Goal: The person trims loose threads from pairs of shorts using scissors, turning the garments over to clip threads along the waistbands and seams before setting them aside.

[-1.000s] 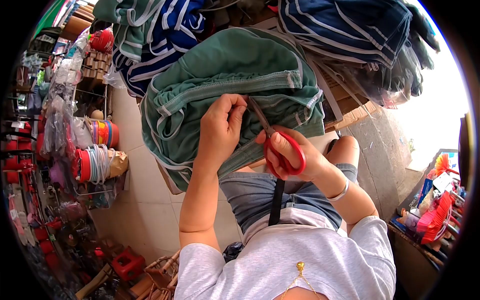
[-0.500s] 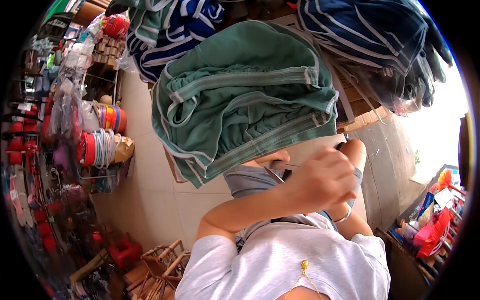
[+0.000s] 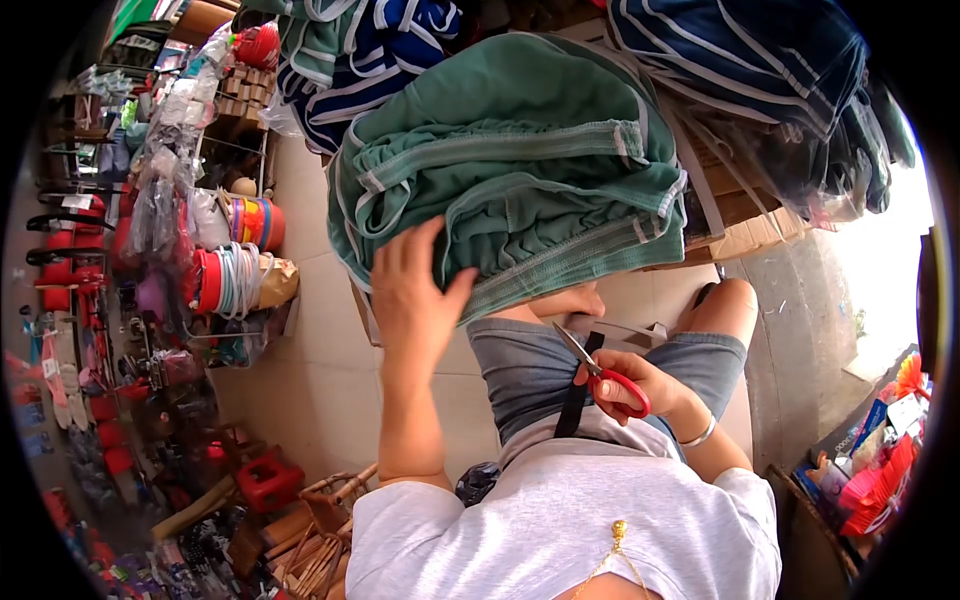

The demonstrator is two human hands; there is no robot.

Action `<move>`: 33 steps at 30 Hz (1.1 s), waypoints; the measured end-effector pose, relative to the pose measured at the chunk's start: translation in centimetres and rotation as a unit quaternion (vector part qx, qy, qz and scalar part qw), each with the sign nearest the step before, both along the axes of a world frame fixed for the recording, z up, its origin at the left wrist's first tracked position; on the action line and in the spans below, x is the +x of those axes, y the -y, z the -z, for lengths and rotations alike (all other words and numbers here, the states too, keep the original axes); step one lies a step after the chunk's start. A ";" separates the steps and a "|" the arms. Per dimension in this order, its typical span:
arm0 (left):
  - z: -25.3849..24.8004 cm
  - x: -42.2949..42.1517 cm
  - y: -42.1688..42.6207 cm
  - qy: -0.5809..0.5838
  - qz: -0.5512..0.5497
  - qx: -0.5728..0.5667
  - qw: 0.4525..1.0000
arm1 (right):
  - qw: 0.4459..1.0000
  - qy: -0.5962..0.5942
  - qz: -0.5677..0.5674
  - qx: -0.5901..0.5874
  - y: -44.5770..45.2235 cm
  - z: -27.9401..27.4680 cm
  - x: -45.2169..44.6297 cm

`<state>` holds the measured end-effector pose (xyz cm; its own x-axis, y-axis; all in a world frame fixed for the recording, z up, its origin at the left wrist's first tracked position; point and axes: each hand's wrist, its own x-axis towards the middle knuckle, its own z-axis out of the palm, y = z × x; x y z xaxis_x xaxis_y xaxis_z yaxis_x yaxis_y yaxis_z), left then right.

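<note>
Green cloth with white-edged bands (image 3: 520, 190) lies in a gathered heap in front of me. At its lower left edge is my left hand (image 3: 415, 290), fingers spread, with the fingertips over the fabric and nothing held. My right hand (image 3: 635, 388) is near my lap, wrapped round the red handles of a pair of scissors (image 3: 622, 394). The slightly parted blades point up and left, below the cloth and away from it. A black strap (image 3: 574, 405) hangs beside the scissors over my shorts.
Dark blue white-striped cloth (image 3: 740, 55) is piled at the upper right, and blue cloth (image 3: 375, 75) at the upper left. Shelves of goods, with a red tub (image 3: 208, 280), line the left. A box of colourful items (image 3: 870, 450) stands at the right.
My left hand was at the cloth's middle, crossed over to my right hand, and is now at the cloth's lower left edge, spread. The scissors have moved from the cloth down to my lap.
</note>
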<state>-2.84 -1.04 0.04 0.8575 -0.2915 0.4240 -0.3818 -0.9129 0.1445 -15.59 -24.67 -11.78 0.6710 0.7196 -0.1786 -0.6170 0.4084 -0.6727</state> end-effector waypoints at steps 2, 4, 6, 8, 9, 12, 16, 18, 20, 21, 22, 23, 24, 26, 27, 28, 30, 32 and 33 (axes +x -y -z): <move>0.3 -0.5 -3.5 -0.125 -0.079 -0.091 0.985 | 1.000 0.001 -0.003 0.000 -0.1 0.0 0.2; -0.4 -0.9 -5.6 -0.188 -0.133 -0.181 0.956 | 1.000 0.004 -0.009 -0.001 -0.1 -0.1 0.4; 0.3 -0.7 -8.2 -0.221 -0.074 -0.379 0.896 | 1.000 0.000 0.014 -0.022 0.0 -0.3 0.7; -0.1 -0.7 -7.9 -0.234 -0.062 -0.467 0.850 | 1.000 -0.002 0.011 -0.028 0.1 -0.6 0.9; -0.3 -0.6 -7.9 -0.248 -0.042 -0.552 0.795 | 0.999 0.002 0.015 -0.030 0.1 -0.8 1.0; 1.7 -0.2 -10.0 -0.311 0.006 -0.587 0.748 | 0.999 0.003 0.015 -0.034 0.1 -0.8 1.0; 1.9 -0.2 -10.2 -0.367 0.005 -0.697 0.616 | 0.999 0.015 0.002 -0.043 0.3 -1.5 1.1; 2.9 0.0 -11.2 -0.365 0.018 -0.715 0.596 | 0.998 0.030 -0.010 -0.057 0.7 -2.5 1.4; 3.2 0.2 -11.5 -0.362 0.033 -0.733 0.575 | 0.992 0.083 -0.005 -0.091 1.3 -3.7 2.0; 3.4 0.3 -11.3 -0.357 0.073 -0.755 0.544 | 0.990 0.110 0.019 -0.089 1.7 -3.7 2.2; 3.5 0.3 -11.0 -0.351 0.113 -0.776 0.512 | 0.988 0.110 0.063 -0.087 1.7 -4.8 2.4; 3.6 0.4 -10.8 -0.348 0.114 -0.778 0.511 | 0.972 0.167 0.102 -0.132 2.0 -5.2 2.8; 3.6 0.5 -10.5 -0.342 0.134 -0.776 0.513 | 0.949 0.223 0.140 -0.175 2.3 -5.6 3.2; 3.3 0.5 -9.7 -0.330 0.173 -0.770 0.517 | 0.858 0.355 0.173 -0.327 3.0 -8.6 4.8; 2.6 0.4 -9.2 -0.335 0.153 -0.782 0.503 | 0.809 0.406 0.212 -0.368 2.9 -9.6 5.1; 2.5 0.4 -9.1 -0.333 0.154 -0.783 0.503 | 0.754 0.452 0.249 -0.407 2.6 -10.2 5.4; 2.4 0.5 -9.0 -0.313 0.142 -0.788 0.510 | 0.685 0.526 0.276 -0.421 2.5 -10.7 6.3; 2.1 0.6 -8.5 -0.304 0.157 -0.802 0.490 | 0.670 0.475 0.312 -0.476 1.7 -12.1 6.6; 2.0 0.7 -8.4 -0.296 0.171 -0.814 0.470 | 0.656 0.484 0.343 -0.466 1.3 -11.9 7.2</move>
<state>-2.17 7.35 -1.93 0.9866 -0.1580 0.0398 0.0816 0.6905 0.7187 -8.36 -26.00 0.17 0.9036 0.0697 0.4226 0.3981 -0.5004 -0.7688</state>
